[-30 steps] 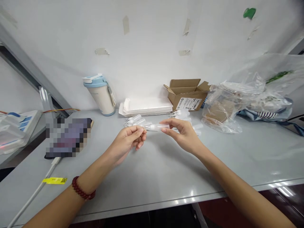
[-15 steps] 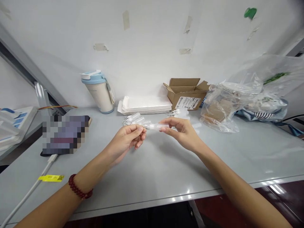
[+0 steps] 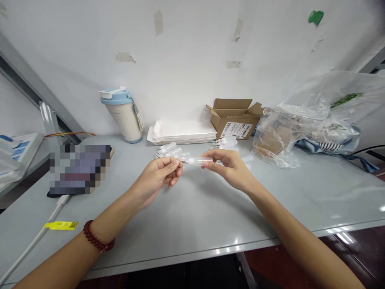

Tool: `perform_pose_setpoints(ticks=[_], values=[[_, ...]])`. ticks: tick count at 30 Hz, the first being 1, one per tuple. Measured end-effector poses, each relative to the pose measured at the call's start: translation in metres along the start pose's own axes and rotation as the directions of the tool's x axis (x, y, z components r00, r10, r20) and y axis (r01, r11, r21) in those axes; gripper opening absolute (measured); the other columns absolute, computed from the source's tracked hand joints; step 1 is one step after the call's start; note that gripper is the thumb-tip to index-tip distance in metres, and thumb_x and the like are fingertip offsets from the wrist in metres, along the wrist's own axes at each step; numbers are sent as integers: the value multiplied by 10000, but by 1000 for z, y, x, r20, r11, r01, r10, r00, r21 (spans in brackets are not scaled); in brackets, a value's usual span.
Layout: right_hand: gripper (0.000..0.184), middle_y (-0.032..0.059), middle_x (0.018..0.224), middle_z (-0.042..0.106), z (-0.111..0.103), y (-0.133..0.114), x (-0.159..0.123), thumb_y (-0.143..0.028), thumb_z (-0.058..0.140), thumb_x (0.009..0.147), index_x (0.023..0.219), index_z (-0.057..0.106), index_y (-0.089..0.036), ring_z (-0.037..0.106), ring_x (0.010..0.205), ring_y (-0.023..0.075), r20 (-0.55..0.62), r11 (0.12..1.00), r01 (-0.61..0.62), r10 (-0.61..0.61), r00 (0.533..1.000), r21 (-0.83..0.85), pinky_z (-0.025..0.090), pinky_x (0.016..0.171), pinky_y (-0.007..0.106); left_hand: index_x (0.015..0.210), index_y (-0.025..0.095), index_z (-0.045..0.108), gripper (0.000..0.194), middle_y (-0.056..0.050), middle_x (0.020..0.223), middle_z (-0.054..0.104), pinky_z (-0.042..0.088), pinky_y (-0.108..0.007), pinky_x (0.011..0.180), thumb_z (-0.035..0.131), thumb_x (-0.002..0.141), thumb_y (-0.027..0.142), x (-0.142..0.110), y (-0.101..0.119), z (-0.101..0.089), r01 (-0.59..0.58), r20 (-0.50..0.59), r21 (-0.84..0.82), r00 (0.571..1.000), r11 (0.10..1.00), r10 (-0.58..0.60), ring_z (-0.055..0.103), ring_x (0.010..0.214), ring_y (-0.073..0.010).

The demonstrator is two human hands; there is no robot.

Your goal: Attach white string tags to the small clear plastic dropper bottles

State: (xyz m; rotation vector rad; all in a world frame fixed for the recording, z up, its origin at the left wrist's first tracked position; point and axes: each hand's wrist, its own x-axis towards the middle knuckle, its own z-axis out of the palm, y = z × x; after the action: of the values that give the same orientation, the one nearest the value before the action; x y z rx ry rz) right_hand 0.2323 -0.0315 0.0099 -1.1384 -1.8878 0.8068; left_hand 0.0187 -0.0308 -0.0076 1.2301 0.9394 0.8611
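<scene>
In the head view, a small clear bottle lies level between the two hands, held just above the table, its white neck toward the left. The right hand has its thumb and index finger closed around the clear body near the right end, the other fingers bent behind. The left hand has its thumb and index finger pinched together on the thin tip beyond the neck, the other fingers loosely curled; the tip's very end is hidden in that pinch. A dark red bracelet circles the left wrist.

Just behind the hands lie two groups of similar bottles, a left group and a right group, the latter partly hidden by the right hand. A white stack lies behind them against the wall, with an open carton just to its right. Further right, a plastic bag sits near some striped blue cloth. To the left stands a lidded cup; nearer the person lies a phone, its surface blurred, with a white cable bearing a yellow tag.
</scene>
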Motion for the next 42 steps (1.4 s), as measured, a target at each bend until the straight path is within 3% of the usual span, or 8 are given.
perform_pose_setpoints(ticks=[7,13,26,29,35,42], values=[[144,28,765,672,4,6,-2,-261,596,816,854,684,-154,525,629,113,16,991,35,-33,999,-132,404,625,248,640,165,507,270,55,543,445,345,-248,550,528,833,352,1,-4,1,-79,-102,312,988,947,116,411,469,-70],[167,2,640,612,13,18,-1,-258,599,817,898,685,-140,505,585,108,-15,985,99,-102,995,-144,395,589,234,632,172,500,259,57,530,439,343,-246,545,502,830,339,1,-5,2,-65,-95,400,989,914,112,408,467,-73],[175,22,667,628,24,24,-2,-234,557,845,940,671,-140,526,580,122,-74,943,235,-259,963,-234,428,593,243,643,157,532,258,50,540,470,335,-235,488,530,809,354,1,-6,4,-44,-93,290,993,956,73,398,426,-60],[179,32,702,653,24,23,-2,-229,562,843,951,671,-138,543,601,127,-88,953,214,-238,967,-216,440,608,246,684,142,574,281,39,554,492,337,-239,493,540,811,390,4,-5,-1,-21,-79,203,996,979,38,412,431,-62],[169,35,768,681,17,18,1,-228,573,828,941,673,-154,563,652,138,-149,972,139,-168,974,-189,447,634,252,798,127,633,345,32,572,495,322,-233,485,555,811,463,7,-2,-9,31,-165,138,986,990,-8,419,448,-66],[195,19,695,644,19,17,-1,-253,578,827,948,678,-137,544,619,130,-82,980,117,-131,988,-162,424,614,249,698,153,593,254,37,578,503,311,-227,484,614,784,392,4,0,-6,-21,-81,180,996,983,36,410,458,-63]])
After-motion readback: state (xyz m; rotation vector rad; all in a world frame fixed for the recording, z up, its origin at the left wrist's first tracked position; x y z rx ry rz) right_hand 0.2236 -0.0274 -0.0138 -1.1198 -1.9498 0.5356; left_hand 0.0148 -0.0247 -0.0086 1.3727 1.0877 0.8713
